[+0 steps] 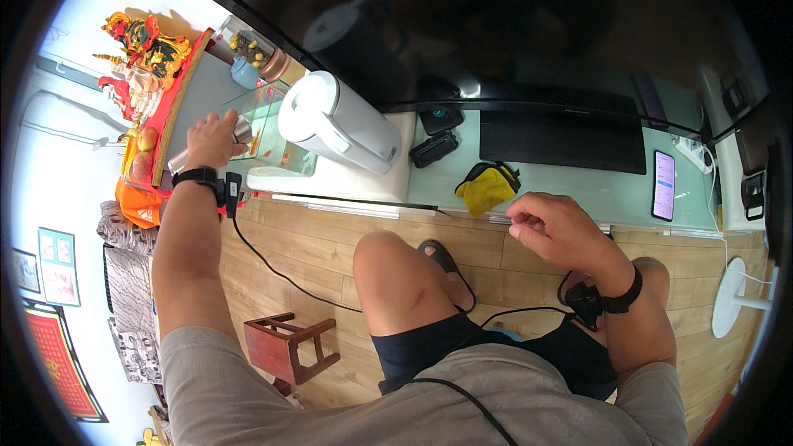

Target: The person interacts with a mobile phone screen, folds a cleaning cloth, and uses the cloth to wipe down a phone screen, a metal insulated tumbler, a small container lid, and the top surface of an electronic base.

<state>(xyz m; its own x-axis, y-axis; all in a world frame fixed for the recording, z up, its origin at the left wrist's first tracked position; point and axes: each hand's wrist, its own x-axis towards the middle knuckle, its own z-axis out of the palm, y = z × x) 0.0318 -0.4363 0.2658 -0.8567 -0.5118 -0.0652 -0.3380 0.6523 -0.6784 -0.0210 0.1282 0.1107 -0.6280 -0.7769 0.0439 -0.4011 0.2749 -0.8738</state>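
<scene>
My left hand (214, 139) is wrapped over a silver metal cylinder (243, 130), whose two ends show on either side of the palm. Right beside it stands a small glass fish tank (297, 160) with orange fish in it. A white electric kettle (353, 127) is just right of the tank, on a white surface. My right hand (554, 229) is above the front edge of the glass-topped cabinet (576, 192), fingers loosely curled, with nothing visible in it. Close to its fingertips a yellow cloth (486, 191) with black trim hangs slightly over the edge.
A large television (526, 31) rises behind the cabinet. A smartphone (663, 186) with a lit screen and a power strip (692, 155) lie at right; black cases (433, 148) lie near the kettle. Figurines (145, 56) stand at left. A wooden stool (291, 347) is on the floor.
</scene>
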